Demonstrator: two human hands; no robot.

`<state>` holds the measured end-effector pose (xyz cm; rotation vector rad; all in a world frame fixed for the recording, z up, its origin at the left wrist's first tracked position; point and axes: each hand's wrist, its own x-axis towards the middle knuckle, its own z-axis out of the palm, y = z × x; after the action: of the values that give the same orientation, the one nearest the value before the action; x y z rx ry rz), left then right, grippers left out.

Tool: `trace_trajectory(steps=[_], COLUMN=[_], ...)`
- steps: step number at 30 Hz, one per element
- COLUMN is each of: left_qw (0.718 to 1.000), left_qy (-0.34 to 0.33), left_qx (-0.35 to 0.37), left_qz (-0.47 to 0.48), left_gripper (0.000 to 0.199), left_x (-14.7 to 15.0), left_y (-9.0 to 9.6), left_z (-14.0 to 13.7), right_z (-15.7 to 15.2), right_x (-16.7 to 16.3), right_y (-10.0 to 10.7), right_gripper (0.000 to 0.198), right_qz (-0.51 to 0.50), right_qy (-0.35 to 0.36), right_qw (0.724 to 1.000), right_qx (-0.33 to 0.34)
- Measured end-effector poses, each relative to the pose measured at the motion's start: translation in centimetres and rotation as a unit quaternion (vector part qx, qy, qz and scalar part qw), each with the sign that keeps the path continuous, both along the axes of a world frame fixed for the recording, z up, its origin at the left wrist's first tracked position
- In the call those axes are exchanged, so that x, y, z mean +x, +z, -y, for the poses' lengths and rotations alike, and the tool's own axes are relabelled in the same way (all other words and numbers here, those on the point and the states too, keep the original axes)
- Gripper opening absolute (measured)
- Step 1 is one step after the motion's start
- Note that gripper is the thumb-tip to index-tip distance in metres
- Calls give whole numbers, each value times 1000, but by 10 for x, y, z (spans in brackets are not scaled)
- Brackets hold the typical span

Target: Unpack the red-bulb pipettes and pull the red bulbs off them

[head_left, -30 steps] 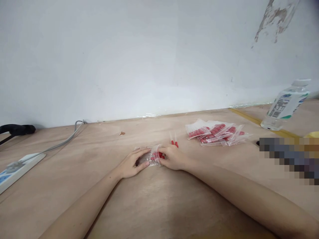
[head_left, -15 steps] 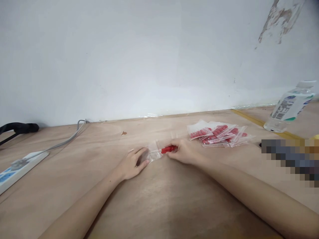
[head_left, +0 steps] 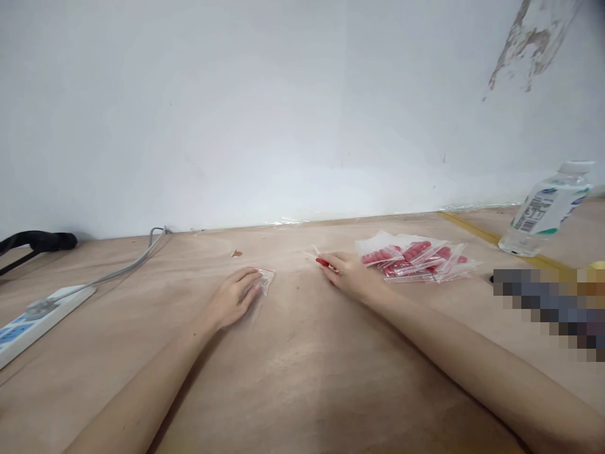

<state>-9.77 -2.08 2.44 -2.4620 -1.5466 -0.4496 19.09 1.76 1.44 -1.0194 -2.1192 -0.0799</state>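
My left hand (head_left: 232, 297) is closed on a small clear zip bag (head_left: 266, 281) with a red line along its edge. The bag lies close to the table, partly hidden under my fingers. To the right, the fingers of my right hand (head_left: 353, 275) are closed around a small red piece (head_left: 322, 261) with thin pale sticks pointing away from it. My palm hides the rest of the piece, so its exact kind is unclear. A gap of bare wood separates the hands. Just beyond my right hand lies a pile of zip bags (head_left: 418, 260) with red pieces inside.
A clear bottle (head_left: 548, 208) with a white label stands at the right. A pixelated area (head_left: 548, 302) covers something nearer. At the left are a white power strip (head_left: 51, 318), its grey cable (head_left: 137, 260) and a black object (head_left: 42, 242). The wall (head_left: 265, 113) bounds the back.
My hands have moved apart. The left hand has drawn the zip bag left, while the right hand has pulled the red piece away from it, its pale sticks now showing clear of the bag.
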Motion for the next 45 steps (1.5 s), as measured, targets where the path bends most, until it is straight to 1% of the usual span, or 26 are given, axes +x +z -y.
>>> trace_trajectory(steps=[1, 3, 5, 7, 10, 11, 13, 15, 16, 17, 18, 20, 22, 24, 26, 28, 30, 32, 34, 37, 39, 41, 43, 45], left_qw=[999, 996, 991, 988, 986, 987, 989, 986, 984, 985, 984, 985, 982, 977, 970, 963, 957, 955, 956, 956, 956, 959, 963, 965], left_qy=[-8, 17, 56, 96, 126, 128, 132, 136, 132, 122, 103, 43, -10, -43, -49, -41, -43, -55, -77, -119, -148, -164, -164, -157], left_qx=[-28, -81, -115, -121, -101, -81, -19, 40, 52, 48, 30, -27, -69, -106, -126, -127, -125, -125, -122, -116, -108, -99, -92, -94], left_qz=[16, 28, 26, 28, 37, 44, 66, 90, 106, 116, 141, 167, 173, 181, 200, 232, 257, 262, 254, 243, 229, 207, 192, 190], left_gripper=[46, 50, 53, 56, 57, 56, 52, 47, 45, 43, 40, 38, 41, 49, 57, 58, 50, 39, 29, 23, 28, 39, 48, 50], left_x=[-3, -9, -16, -25, -39, -43, -45, -37, -29, -18, -6, 23, 52, 77, 96, 108, 116, 121, 124, 125, 125, 124, 121, 120], left_y=[-4, -12, -18, -22, -21, -20, -14, -6, -2, 1, 4, 4, -1, -9, -18, -23, -25, -24, -23, -23, -24, -27, -29, -31], left_z=[-3, -7, -11, -16, -23, -24, -23, -20, -18, -15, -13, -9, -8, -12, -18, -25, -30, -33, -35, -37, -38, -39, -39, -38], right_z=[0, 1, 0, -1, -2, -2, -2, 0, 2, 3, 4, 5, 3, 0, -4, -7, -8, -7, -7, -6, -6, -5, -3, 0], right_x=[-4, -10, -15, -17, -19, -20, -21, -21, -20, -19, -17, -11, -2, 9, 22, 35, 47, 57, 64, 71, 74, 75, 76, 76], right_y=[-1, -4, -6, -10, -13, -14, -14, -12, -10, -8, -6, -4, -3, -5, -8, -10, -10, -10, -9, -11, -13, -15, -17, -18], right_gripper=[23, 22, 18, 15, 17, 18, 19, 20, 22, 24, 26, 29, 30, 31, 29, 26, 22, 21, 22, 23, 25, 24, 25, 29], right_qz=[55, 126, 153, 162, 174, 176, 179, 179, 177, 170, 157, 113, 58, 19, -4, -13, -7, 11, 35, 63, 73, 88, 113, 137], right_qy=[-1, -4, 1, 7, 5, 3, 0, -6, -11, -18, -27, -48, -61, -61, -62, -83, -120, -161, -194, -220, -228, -227, -216, -207], right_qw=[998, 992, 988, 987, 985, 984, 984, 984, 984, 985, 987, 992, 996, 997, 997, 996, 992, 987, 980, 973, 971, 970, 969, 968], right_qx=[8, 6, -4, -10, -16, -17, -20, -19, -17, -12, -8, -8, -27, -50, -56, -44, -26, -11, 1, 16, 25, 30, 30, 34])
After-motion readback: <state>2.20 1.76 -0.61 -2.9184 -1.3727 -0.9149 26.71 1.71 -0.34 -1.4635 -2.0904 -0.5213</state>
